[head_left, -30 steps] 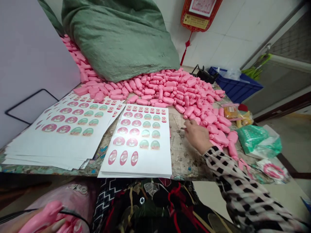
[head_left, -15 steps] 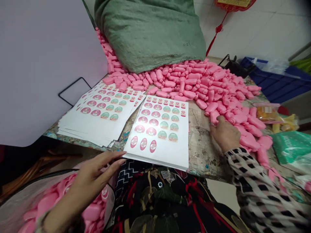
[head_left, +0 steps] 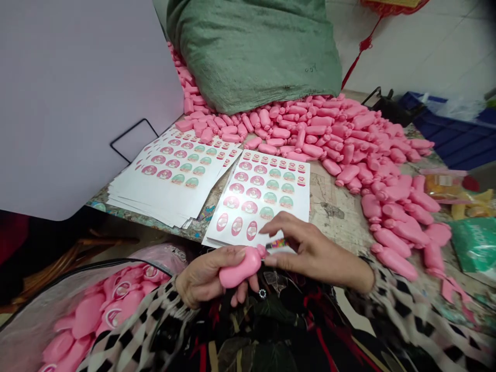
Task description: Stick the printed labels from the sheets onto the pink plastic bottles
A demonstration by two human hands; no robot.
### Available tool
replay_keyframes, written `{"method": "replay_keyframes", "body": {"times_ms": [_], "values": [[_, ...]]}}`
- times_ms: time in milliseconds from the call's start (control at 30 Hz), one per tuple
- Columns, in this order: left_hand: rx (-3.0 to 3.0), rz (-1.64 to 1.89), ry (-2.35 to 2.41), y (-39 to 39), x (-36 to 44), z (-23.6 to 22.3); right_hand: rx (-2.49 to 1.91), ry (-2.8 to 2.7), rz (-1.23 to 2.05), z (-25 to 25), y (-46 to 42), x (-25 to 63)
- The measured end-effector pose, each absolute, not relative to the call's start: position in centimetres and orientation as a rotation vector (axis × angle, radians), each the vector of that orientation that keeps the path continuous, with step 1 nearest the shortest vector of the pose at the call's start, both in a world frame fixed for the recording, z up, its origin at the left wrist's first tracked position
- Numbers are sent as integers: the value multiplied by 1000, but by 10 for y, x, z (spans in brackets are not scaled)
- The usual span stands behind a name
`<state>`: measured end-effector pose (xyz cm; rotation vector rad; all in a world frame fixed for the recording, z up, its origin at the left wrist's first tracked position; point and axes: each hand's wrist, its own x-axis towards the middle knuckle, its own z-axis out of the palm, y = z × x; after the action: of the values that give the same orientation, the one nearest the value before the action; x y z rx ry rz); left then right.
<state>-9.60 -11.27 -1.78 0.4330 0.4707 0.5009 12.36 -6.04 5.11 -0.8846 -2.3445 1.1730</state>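
Note:
A small pink plastic bottle lies tilted in my left hand, whose fingers and thumb wrap round its body. Beside the bottle's neck is my right hand, thumb and fingers spread apart with nothing gripped between them. A band with a colourful pattern shows at one of its fingers. Just beyond both hands lies a stack of sticker sheets, printed with pink and green oval labels and small red ones. The right hand covers part of its near right corner.
More sticker sheets lie fanned at left. Many pink bottles are heaped across the back and right under a green sack. At lower left, a clear bag holds labelled pink bottles. A green packet and blue crate stand right.
My right hand has come from the heap at right to the middle. My left hand has left the sheet's corner and now holds a pink bottle. The view has shifted slightly.

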Motion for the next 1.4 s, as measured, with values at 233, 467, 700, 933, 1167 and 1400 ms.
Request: {"method": "replay_keyframes", "body": {"times_ms": [233, 467, 700, 933, 1167, 1400], "values": [[845, 893, 1211, -120, -106, 0, -1479, -2215, 728, -18, -46, 113], [1876, 469, 1806, -112, -88, -10, -1632, -2407, 398, -21, -51, 96], [1845, 245, 1863, -112, -85, -13, -1639, -2540, 332, -12, -49, 94], [1741, 256, 1919, -111, -83, -13, -1614, -2551, 421, -12, -47, 96], [1769, 246, 1921, -111, -82, -14, -1617, -2497, 498, -13, -48, 99], [1773, 205, 1940, -112, -82, -14, -1636, -2316, 661, -20, -58, 95]]}}
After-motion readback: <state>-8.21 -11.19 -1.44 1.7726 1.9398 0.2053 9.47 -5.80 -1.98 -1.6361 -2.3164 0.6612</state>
